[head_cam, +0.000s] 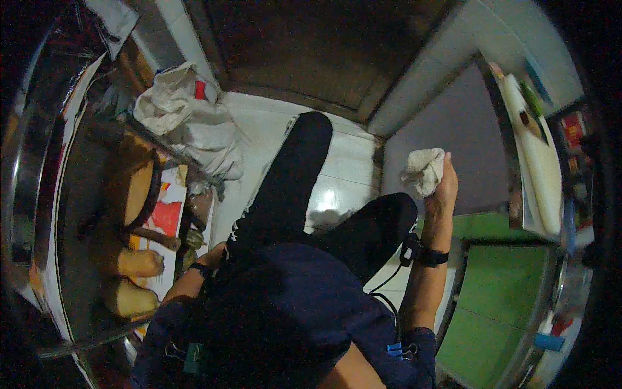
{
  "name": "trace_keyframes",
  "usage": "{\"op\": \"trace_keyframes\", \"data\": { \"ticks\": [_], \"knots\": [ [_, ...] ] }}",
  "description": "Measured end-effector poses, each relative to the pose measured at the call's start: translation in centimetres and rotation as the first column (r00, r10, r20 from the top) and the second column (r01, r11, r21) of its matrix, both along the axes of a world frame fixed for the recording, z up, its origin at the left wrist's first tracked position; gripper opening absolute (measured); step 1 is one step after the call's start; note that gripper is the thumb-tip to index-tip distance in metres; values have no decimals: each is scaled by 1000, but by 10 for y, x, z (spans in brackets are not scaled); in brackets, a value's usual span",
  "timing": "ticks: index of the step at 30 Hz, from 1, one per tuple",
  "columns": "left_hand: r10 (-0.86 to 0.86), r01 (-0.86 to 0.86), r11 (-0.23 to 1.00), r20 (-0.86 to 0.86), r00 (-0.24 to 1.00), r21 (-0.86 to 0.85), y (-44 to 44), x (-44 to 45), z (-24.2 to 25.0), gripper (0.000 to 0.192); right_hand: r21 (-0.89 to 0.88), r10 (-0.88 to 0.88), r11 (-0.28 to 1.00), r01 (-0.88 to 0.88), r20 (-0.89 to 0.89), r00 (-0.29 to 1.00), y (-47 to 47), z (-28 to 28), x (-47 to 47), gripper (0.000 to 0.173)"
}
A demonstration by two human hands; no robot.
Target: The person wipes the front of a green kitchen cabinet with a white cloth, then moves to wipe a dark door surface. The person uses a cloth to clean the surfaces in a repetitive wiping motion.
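Note:
A crumpled off-white cloth (423, 170) is held in my right hand (446, 182), in front of a grey panel on the right. The fingers are closed around its right side and the cloth hangs out to the left. My left hand (214, 255) is low beside my left thigh; its fingers are mostly hidden by the dark trouser leg, so whether it holds anything does not show. Each wrist bears a black band, and a cable runs from near the right one.
At left, pale gourds or squashes (141, 262) lie on a shelf beside printed cardboard (167, 214); a white woven sack (209, 141) stands behind. On the right, a counter carries a long pale gourd or radish (537, 170) above green panels (500, 287). White floor tiles (345, 160) lie ahead.

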State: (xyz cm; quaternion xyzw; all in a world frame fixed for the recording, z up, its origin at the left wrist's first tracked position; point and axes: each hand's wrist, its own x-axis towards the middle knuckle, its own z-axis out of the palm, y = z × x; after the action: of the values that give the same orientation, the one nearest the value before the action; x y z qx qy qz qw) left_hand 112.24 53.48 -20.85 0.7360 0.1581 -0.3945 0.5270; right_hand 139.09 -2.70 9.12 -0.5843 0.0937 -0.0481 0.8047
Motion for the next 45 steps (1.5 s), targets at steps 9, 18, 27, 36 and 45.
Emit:
{"op": "trace_keyframes", "data": {
  "ticks": [9, 18, 27, 36, 45],
  "knots": [
    [-757, 697, 606, 8, 654, 383, 22, 63, 80, 52, 97, 2, 995, -9, 70, 998, 10, 28, -50, 36],
    [-708, 690, 703, 272, 652, 175, 28, 112, 98, 41, 83, 69, 994, -78, 111, 991, 51, 38, 31, 34],
    [-556, 518, 817, 107, 824, 255, 42, 141, 134, 34, 229, 211, 949, -216, 45, 976, 111, -19, 149, 43],
    [-627, 604, 737, -24, 778, 304, 57, 338, 115, 28, 362, 156, 932, -15, -366, 917, 87, -78, 262, 35],
    [-756, 691, 614, 33, 654, 381, 84, 415, 84, 26, 88, 106, 992, -95, -134, 985, 108, -118, 317, 26]
  ]
}}
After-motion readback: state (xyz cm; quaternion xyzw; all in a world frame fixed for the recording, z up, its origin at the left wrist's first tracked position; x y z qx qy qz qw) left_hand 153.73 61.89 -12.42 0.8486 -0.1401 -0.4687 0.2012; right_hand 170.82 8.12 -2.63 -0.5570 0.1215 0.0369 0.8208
